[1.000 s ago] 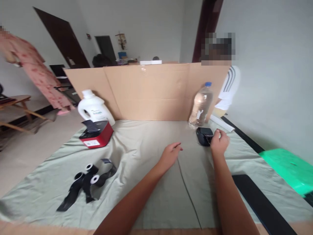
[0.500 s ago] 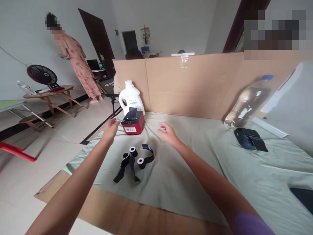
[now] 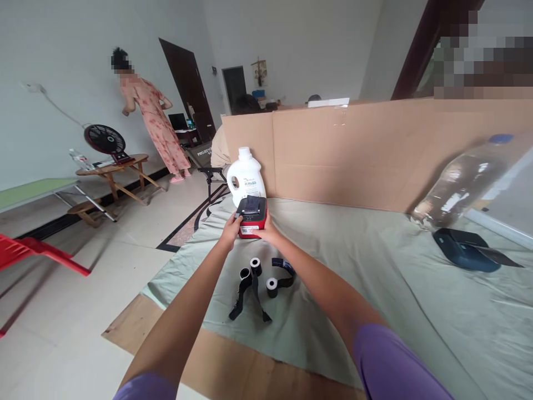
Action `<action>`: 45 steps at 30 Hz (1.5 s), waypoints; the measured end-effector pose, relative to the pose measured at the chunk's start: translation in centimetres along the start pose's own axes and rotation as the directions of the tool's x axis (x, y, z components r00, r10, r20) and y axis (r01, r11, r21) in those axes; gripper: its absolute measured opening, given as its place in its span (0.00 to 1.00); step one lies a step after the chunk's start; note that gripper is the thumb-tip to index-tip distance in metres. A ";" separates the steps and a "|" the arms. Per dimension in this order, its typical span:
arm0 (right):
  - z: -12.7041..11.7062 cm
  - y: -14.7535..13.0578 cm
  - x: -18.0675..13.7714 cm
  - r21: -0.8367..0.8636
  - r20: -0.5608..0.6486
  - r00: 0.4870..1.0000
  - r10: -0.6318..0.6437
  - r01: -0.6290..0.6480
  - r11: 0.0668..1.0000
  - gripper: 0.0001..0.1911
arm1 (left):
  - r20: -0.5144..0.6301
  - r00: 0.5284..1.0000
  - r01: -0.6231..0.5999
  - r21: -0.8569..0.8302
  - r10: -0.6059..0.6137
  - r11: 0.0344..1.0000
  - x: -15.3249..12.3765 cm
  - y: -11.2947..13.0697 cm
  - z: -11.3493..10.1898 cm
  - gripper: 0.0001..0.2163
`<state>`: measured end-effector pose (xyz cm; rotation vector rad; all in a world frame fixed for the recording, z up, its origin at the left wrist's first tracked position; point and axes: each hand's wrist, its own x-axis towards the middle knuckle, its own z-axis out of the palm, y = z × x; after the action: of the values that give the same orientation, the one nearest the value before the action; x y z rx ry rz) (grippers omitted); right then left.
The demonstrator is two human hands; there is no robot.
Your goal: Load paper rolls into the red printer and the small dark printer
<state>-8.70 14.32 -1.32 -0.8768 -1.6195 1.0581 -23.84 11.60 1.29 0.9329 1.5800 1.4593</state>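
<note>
A small red and black label printer [image 3: 252, 215] is gripped from both sides, with a dark strip standing out of its top. My left hand [image 3: 230, 230] is closed on its left side, thumb by the top edge. On its right side my right hand [image 3: 270, 229] is closed too, fingers partly hidden. Whether the printer touches the cloth I cannot tell. Directly behind it stands a white jug [image 3: 246, 176] with a handle. Nearer to me, between my forearms, lie three black rolls [image 3: 272, 287] with white cores and loose dark strips.
A green cloth [image 3: 333, 266] covers the wooden board [image 3: 233, 355]. Cardboard [image 3: 333, 155] stands along the back. To the right are a large clear bottle [image 3: 462, 178] and a dark blue device [image 3: 466, 250]. Another person [image 3: 154, 122] stands at far left, past a fan [image 3: 105, 139].
Both hands have come together from either side of the printer and closed on it. My view has swung somewhat to the left.
</note>
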 end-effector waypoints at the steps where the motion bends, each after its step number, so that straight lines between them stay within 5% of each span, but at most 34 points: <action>1: -0.4 -0.2 -0.5 0.008 -0.002 1.000 0.014 -0.014 1.000 0.60 | 0.013 1.000 -0.002 -0.005 0.002 1.000 -0.7 0.1 0.2 0.21; 6: -5.2 -1.8 -3.1 0.044 -0.025 1.000 -0.015 0.016 0.999 0.59 | 0.108 0.992 -0.055 -0.041 0.060 0.998 -5.2 2.1 3.3 0.21; 11: -13.6 -5.1 -7.8 0.009 -0.153 0.971 -0.186 0.190 0.982 0.55 | 0.274 0.924 -0.244 -0.110 0.265 0.964 -11.5 4.4 9.9 0.23; 13: -16.8 -6.3 -10.7 -0.050 -0.202 0.955 -0.217 0.211 0.976 0.54 | 0.300 0.894 -0.301 -0.149 0.333 0.942 -14.6 4.1 12.9 0.24; 17: -20.9 -6.8 -16.9 -0.173 -0.324 0.929 -0.180 0.129 0.976 0.51 | 0.225 0.909 -0.319 -0.170 0.352 0.932 -20.8 2.0 17.6 0.26; 23: -21.2 -4.3 -22.0 -0.146 -0.364 0.923 -0.127 0.078 0.986 0.49 | 0.185 0.925 -0.316 -0.117 0.333 0.942 -24.9 -1.5 19.4 0.28; 36: -22.3 -2.2 -22.2 -0.297 -0.394 0.912 -0.113 -0.010 0.955 0.49 | 0.295 0.887 -0.314 -0.181 0.356 0.932 -23.1 -4.4 19.8 0.27; 45: -22.2 -2.0 -22.1 -0.341 -0.403 0.908 -0.118 -0.029 0.940 0.48 | 0.324 0.898 -0.262 -0.145 0.296 0.954 -22.7 -4.3 19.7 0.26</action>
<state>18.42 -1.31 -3.60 -1.1979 -1.4605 0.5081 3.64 -0.71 -2.39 1.3191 1.1425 1.4543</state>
